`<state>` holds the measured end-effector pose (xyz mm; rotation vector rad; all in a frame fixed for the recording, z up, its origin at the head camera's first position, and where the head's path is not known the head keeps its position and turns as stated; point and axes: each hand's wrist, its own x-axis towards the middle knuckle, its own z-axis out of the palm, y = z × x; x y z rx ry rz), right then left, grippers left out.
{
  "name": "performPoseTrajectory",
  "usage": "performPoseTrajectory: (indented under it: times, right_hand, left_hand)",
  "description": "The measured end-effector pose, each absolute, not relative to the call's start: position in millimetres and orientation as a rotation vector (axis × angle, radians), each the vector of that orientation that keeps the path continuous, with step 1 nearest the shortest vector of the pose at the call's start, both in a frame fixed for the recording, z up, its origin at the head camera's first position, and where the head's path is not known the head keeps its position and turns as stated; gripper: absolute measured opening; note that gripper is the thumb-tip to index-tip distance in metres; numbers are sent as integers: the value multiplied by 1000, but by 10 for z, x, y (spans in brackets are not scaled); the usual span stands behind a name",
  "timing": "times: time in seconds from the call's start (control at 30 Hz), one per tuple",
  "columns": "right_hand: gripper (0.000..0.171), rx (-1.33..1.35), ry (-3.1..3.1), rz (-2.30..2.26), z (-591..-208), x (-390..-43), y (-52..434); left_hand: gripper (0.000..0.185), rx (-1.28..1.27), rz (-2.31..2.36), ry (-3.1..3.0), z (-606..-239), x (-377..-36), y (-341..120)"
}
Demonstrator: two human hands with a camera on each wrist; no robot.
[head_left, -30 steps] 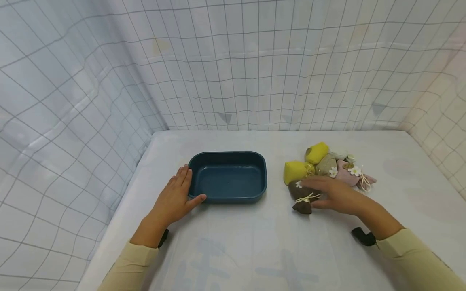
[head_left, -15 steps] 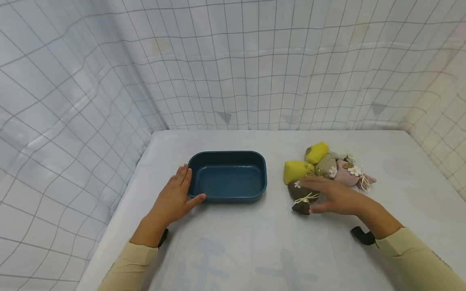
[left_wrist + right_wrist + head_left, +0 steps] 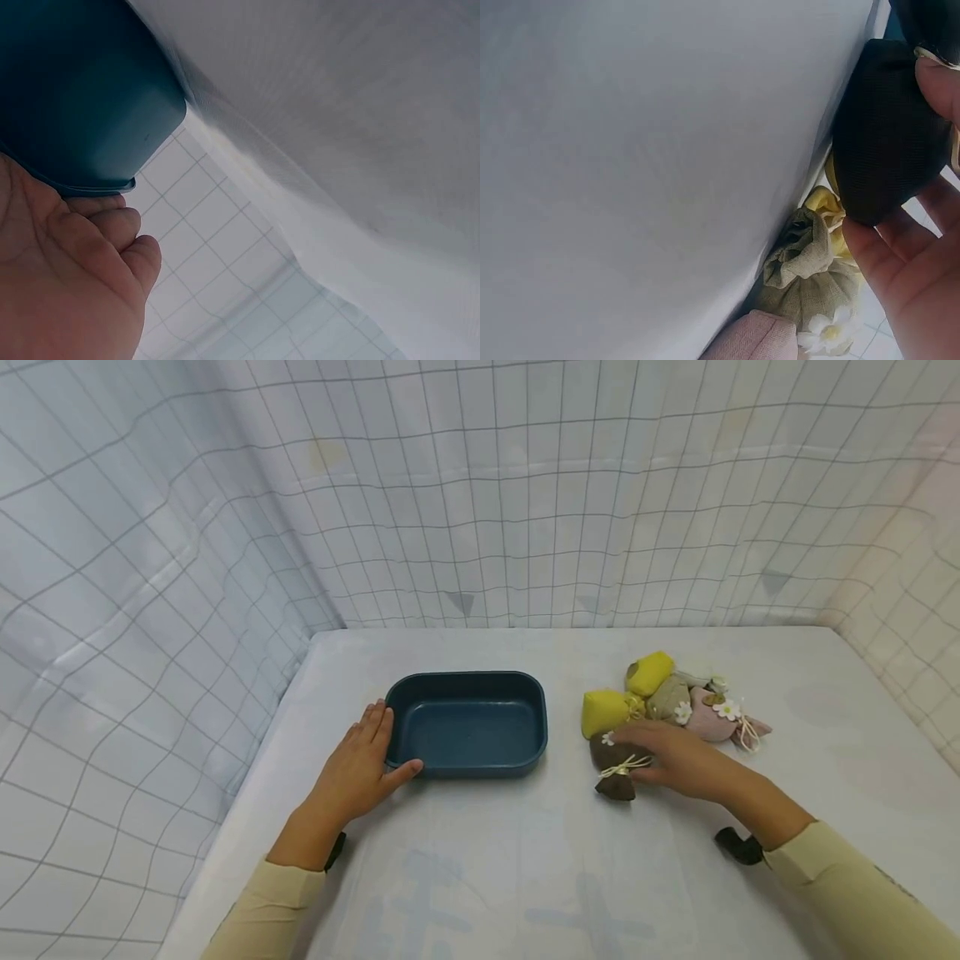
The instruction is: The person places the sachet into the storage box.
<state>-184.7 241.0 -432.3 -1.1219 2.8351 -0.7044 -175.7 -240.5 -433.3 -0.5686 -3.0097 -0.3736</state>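
Right hand (image 3: 686,764) is gripping the brown pouch (image 3: 615,764); left hand (image 3: 360,772) is resting flat against the blue tray (image 3: 468,760), bare table in front.

Tray (image 3: 467,687) left of centre on table (image 3: 525,877), left hand (image 3: 358,770) against tray's left end, cluster of pouches (image 3: 678,702) right of tray and apart from it, nearest pouch (image 3: 611,758) in front of cluster under right hand (image 3: 675,760), curtain (image 3: 480,493) behind table.

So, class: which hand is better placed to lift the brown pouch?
The right hand: its fingers already curl round the brown pouch. The left hand rests on the tray, across it from the pouch.
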Motion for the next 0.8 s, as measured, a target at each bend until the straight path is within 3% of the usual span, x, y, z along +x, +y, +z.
performPoseTrajectory:
  times: [0.8]
  right_hand:
    - [50, -1001, 2843, -847, -4157, -1824, 2261]
  left_hand:
    - [101, -550, -357, -3034, -4296, -1738, -2394]
